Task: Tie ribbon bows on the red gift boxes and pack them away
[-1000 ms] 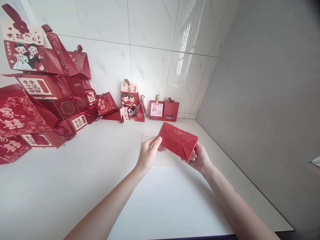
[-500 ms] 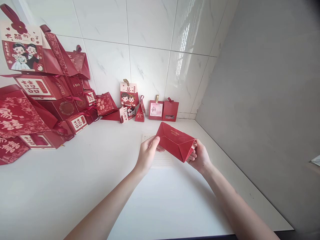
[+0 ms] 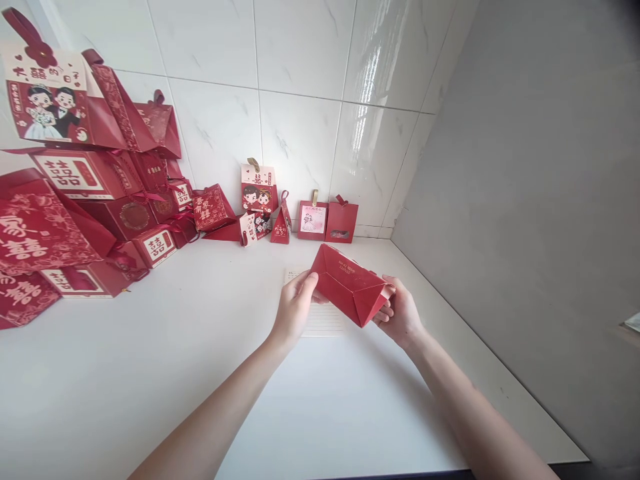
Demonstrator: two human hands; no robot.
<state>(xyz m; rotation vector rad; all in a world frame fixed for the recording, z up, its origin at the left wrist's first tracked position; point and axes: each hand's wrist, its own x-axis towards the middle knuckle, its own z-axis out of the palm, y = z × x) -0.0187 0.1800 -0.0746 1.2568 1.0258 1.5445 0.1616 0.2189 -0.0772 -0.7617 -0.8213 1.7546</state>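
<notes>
A red paper gift box (image 3: 345,280) with small gold print on its folded base is held in the air above the white table, tilted down to the right. My left hand (image 3: 297,297) grips its left end, the thumb along the near edge. At the right end, my right hand (image 3: 397,310) is closed round the box, with fingertips showing past its edge. Below the box, a lined sheet of paper (image 3: 323,323) lies on the table, partly covered by the box and my left hand. The far side of the box is hidden.
Several red and white wedding gift boxes (image 3: 65,170) are piled at the left. Smaller ones, among them a triangular box (image 3: 281,223) and a plain red bag (image 3: 341,222), stand along the tiled wall. A grey wall (image 3: 525,200) borders the white table (image 3: 200,373) on the right.
The right end of the red box has tipped slightly down and to the left, so its end shows a little more. Both hands keep their hold in nearly the same place.
</notes>
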